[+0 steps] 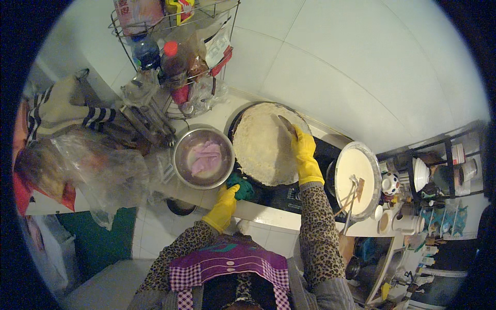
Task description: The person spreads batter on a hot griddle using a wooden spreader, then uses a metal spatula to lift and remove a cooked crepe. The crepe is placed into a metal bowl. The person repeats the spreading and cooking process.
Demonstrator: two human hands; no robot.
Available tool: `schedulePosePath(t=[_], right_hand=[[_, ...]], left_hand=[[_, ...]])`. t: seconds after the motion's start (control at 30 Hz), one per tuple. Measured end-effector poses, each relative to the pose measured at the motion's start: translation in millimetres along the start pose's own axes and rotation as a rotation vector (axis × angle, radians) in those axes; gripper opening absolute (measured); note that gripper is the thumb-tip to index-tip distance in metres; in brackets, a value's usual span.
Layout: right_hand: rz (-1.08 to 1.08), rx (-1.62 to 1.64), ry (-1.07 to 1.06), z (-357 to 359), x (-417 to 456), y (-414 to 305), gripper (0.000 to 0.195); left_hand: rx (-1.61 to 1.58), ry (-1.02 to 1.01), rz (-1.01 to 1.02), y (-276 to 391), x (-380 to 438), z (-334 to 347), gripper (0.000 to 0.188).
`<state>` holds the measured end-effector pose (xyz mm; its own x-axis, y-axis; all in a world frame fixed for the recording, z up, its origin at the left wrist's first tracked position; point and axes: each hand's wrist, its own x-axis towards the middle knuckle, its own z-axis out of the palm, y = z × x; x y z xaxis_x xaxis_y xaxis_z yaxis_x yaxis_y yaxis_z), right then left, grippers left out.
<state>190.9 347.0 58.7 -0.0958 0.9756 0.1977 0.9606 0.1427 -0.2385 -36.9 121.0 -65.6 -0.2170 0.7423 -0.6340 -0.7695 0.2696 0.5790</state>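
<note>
A large round pale flatbread (263,143) covers most of a round dark griddle (231,131). My right hand (307,153), in a yellow rubber glove, grips a flat scraper (286,124) whose blade lies at the flatbread's upper right part. My left hand (224,205), gloved the same way, holds a dark green cloth (240,188) at the griddle's lower left edge. Whether a handle is under the cloth is hidden. Left of the griddle, a steel bowl (179,170) holds a wet pink cloth (206,157) in some liquid.
To the right stands a wide basin of cream-coloured batter (354,166), with a wooden spreader (360,190) and a metal-handled utensil in it. A wire rack (174,27) with bottles and packets is at the upper left. Plastic bags (104,162) lie left; a white tiled wall (348,69) rises behind.
</note>
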Motion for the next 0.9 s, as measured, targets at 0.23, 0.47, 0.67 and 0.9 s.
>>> schedulePosePath(t=[0.23, 0.47, 0.67, 0.9], right_hand=[[-0.217, -0.109, -0.073, 19.6, -0.3, -2.6, 0.031], [-0.365, -0.011, -0.178, -0.6, -57.7, -38.3, 0.031], [-0.566, 0.185, -0.198, -15.5, -109.7, -51.7, 0.035], [-0.43, 0.1, -0.155, -24.8, -69.2, -54.2, 0.032]], left_hand=[[0.154, 0.025, 0.011, -32.1, 40.2, -28.6, 0.071], [0.123, 0.128, -0.096, -5.0, 18.2, 6.2, 0.074], [0.041, 0.08, 0.025, -22.2, 28.4, -6.6, 0.063], [0.158, 0.13, -0.009, -14.4, 22.3, 3.9, 0.061]])
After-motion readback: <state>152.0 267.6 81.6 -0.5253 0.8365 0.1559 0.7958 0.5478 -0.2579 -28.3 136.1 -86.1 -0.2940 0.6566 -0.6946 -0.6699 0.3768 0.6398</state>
